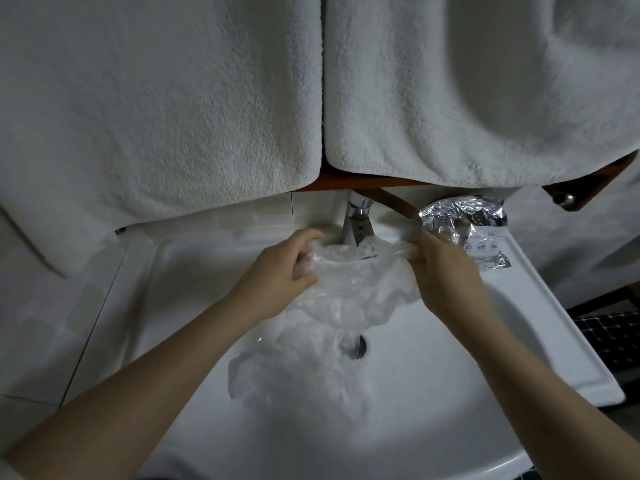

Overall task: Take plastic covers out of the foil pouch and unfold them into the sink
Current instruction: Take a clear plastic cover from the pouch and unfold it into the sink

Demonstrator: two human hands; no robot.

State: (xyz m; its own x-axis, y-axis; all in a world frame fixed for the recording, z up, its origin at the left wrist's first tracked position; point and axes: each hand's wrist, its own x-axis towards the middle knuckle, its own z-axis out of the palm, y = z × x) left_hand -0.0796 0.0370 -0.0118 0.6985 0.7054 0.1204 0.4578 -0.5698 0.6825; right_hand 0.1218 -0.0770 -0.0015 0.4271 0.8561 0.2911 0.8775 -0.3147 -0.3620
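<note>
The scene is dim and greyish, lit softly from above, with no hard shadows. Small glints show on the tap (pixel 358 220) and the foil pouch (pixel 467 220), while the sink (pixel 450 393) stays evenly pale. Wide-angle distortion bends the edges, and the towels (pixel 173 98) look slightly soft.

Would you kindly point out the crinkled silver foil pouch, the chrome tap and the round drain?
Crinkled silver foil pouch (pixel 465 216): head view, shiny upper part.
Chrome tap (pixel 358 220): head view, upright body.
Round drain (pixel 358 347): head view, exposed dark rim.

Head view, looking steeply down, close over sink (pixel 450 341)
</note>
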